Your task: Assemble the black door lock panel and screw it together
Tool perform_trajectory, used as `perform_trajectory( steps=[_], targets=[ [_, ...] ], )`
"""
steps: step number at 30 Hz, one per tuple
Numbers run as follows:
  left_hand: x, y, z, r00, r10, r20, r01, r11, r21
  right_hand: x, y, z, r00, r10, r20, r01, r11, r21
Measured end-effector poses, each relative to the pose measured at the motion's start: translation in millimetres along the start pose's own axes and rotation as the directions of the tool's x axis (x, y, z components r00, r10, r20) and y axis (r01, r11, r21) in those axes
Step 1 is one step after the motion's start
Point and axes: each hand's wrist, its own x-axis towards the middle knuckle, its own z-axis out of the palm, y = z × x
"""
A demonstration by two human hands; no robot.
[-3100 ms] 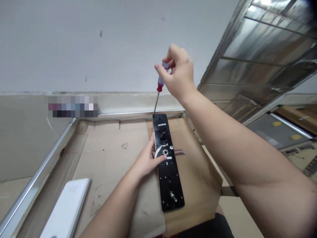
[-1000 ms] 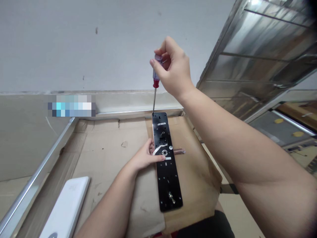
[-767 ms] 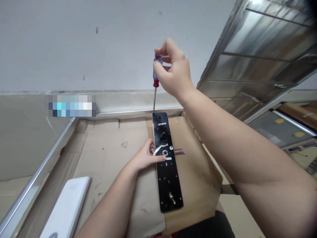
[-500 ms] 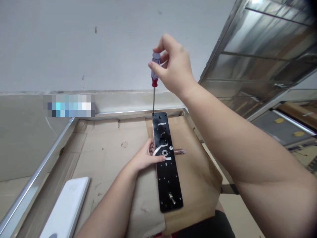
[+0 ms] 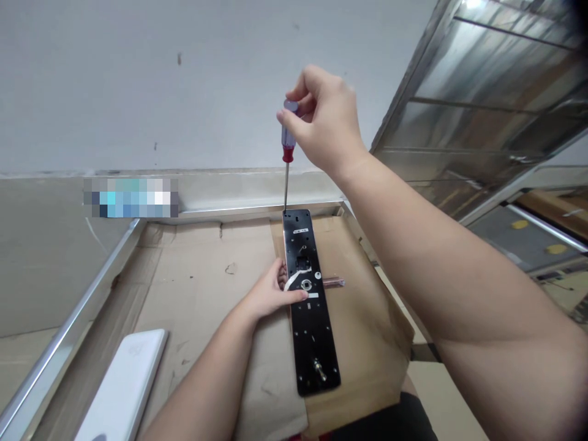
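A long black door-lock plate (image 5: 313,343) lies on brown paper, with small holes and a short threaded post near its near end. My right hand (image 5: 324,119) holds a screwdriver (image 5: 287,138) with a red and clear handle upright by its fingertips. The thin shaft comes down to the plate's far end, and its tip is at a corner hole there. My left hand (image 5: 271,291) grips the plate's left edge, with the thumb across its face. Beside the thumb, a white cable (image 5: 291,283) curls at the plate's central opening.
A clear reddish tool handle (image 5: 334,283) pokes out from under the plate's right side. Cardboard (image 5: 197,288) covers the surface, and a white panel (image 5: 124,386) lies at near left. Aluminium strips edge the left side, and a metal-framed panel (image 5: 478,104) leans at upper right.
The screwdriver stands more upright than three seconds ago. My right fingers have shifted around its handle, while its tip stays at the plate's far end. My left hand and the plate have hardly moved.
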Motion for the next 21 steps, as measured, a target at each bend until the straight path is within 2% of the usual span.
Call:
perform_trajectory(
  steps=[5, 13, 21],
  targets=[
    [-0.3, -0.5, -0.8, 1.000, -0.001, 0.012, 0.001, 1.000, 0.011, -2.5, 2.0, -0.5, 0.996, -0.080, -0.038, 0.077, 0.994, -0.073],
    [-1.0, 2.2, 1.0, 1.000, 0.010, 0.025, -0.010, 1.000, -0.003, -1.0, 0.2, 4.4, 0.998, -0.069, -0.001, 0.069, 0.990, 0.121],
    [0.3, -3.9, -1.6, 1.000, -0.016, 0.012, 0.016, 1.000, 0.012, -3.7, -0.3, 12.0, 0.992, -0.116, -0.045, 0.114, 0.993, -0.029]
  ],
)
